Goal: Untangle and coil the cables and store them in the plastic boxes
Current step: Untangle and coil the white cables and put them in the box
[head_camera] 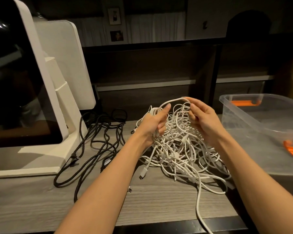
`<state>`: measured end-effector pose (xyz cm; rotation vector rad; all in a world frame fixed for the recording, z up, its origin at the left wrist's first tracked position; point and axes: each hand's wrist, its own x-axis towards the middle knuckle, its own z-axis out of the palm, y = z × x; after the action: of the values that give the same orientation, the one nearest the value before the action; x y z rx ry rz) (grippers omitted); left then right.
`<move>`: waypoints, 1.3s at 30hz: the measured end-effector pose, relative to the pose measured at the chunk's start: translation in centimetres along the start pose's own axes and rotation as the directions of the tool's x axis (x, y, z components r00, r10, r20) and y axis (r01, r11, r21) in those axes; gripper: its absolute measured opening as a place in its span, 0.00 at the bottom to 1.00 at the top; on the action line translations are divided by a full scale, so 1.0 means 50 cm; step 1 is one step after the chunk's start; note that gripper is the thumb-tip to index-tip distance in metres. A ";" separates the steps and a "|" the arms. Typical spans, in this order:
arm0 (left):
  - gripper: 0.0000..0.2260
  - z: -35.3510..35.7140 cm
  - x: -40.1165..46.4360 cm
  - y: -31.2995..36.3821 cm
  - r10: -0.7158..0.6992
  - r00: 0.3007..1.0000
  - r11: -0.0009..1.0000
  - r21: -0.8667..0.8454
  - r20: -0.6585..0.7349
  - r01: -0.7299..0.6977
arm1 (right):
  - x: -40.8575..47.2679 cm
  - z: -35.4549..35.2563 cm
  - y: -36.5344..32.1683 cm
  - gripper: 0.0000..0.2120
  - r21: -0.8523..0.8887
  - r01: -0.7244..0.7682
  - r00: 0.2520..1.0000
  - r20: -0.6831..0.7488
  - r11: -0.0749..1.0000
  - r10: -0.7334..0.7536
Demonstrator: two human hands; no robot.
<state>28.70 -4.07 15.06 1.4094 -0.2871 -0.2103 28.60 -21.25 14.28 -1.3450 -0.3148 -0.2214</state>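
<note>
A big tangle of white cables [179, 149] lies on the grey wooden table [150, 205], partly lifted by both hands. My left hand [153, 124] grips a bundle of white loops at the tangle's left side. One white strand arches from that bundle over to my right hand [201, 119], which pinches it at the top right of the tangle. A clear plastic box [240, 115] with orange handles stands at the right. Loose black cables [98, 141] are spread on the table to the left of the tangle.
A white machine [63, 102] with a dark glass front fills the left side of the table. Behind the table stands dark shelving [159, 68]. One white cable trails over the table's front edge [203, 225].
</note>
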 end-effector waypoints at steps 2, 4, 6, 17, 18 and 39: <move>0.23 -0.006 0.000 0.001 -0.025 0.999 0.997 -0.075 0.024 0.026 | 0.001 0.002 0.002 0.10 -0.233 0.128 0.982 -0.107 0.964 -0.156; 0.21 -0.012 -0.001 0.001 -0.040 0.996 0.994 -0.103 0.075 0.048 | 0.003 0.001 0.001 0.07 -0.426 0.201 0.942 -0.165 0.882 -0.294; 0.20 -0.016 -0.004 0.002 -0.047 0.988 0.993 -0.098 0.145 0.062 | 0.006 -0.007 0.005 0.07 -0.654 0.198 0.896 -0.182 0.730 -0.406; 0.37 -0.013 -0.008 0.007 -0.172 0.928 0.979 0.159 0.330 0.125 | -0.006 0.034 0.004 0.14 -0.971 0.209 0.871 0.130 0.119 -0.473; 0.38 -0.013 -0.007 0.006 -0.168 0.925 0.979 0.166 0.341 0.117 | -0.007 0.036 0.004 0.13 -0.968 0.242 0.875 0.187 0.069 -0.447; 0.33 -0.022 0.004 0.003 -0.102 0.983 0.955 0.292 0.152 0.054 | -0.010 0.025 0.005 0.07 -0.935 0.325 0.940 0.302 0.143 -0.159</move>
<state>29.24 -3.07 15.05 1.6967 -0.4116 -0.3640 28.09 -20.00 14.09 -2.6752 -0.5542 -0.7186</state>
